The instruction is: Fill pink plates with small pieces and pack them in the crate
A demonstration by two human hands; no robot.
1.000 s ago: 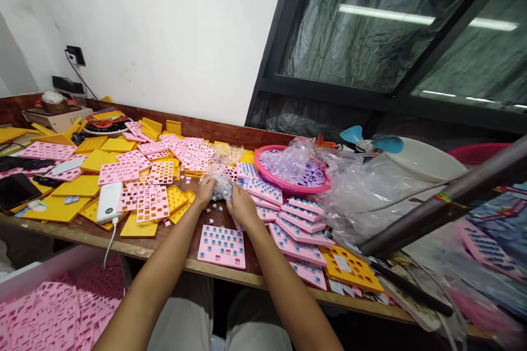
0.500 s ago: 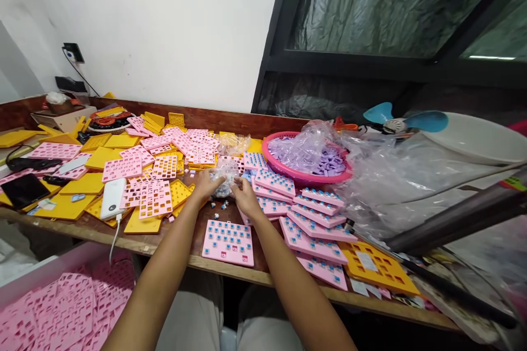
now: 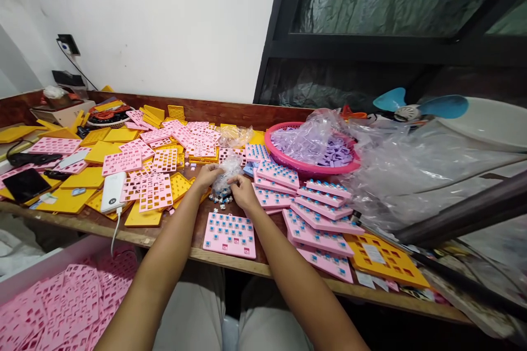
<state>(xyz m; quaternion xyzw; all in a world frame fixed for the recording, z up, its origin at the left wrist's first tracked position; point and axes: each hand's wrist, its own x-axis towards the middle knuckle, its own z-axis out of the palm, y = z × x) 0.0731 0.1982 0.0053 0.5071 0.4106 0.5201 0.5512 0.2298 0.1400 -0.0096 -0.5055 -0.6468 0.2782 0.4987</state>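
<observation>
Both hands, left hand (image 3: 207,175) and right hand (image 3: 242,191), pinch the clear plastic bag (image 3: 228,171) with closed fingers; tilting it risks spilling more small switches (image 3: 219,200) onto the surface (image 3: 197,230).

Left hand (image 3: 207,175) and right hand (image 3: 244,192) pinching small clear plastic bag (image 3: 229,170) between them, just above loose small pieces (image 3: 219,199) lying on wooden table (image 3: 173,241). Pink plate with blue pieces (image 3: 229,235) lying just before hands. Pink basket (image 3: 309,166) with purple parts standing at right; white power bank (image 3: 112,192) lying at left.
</observation>
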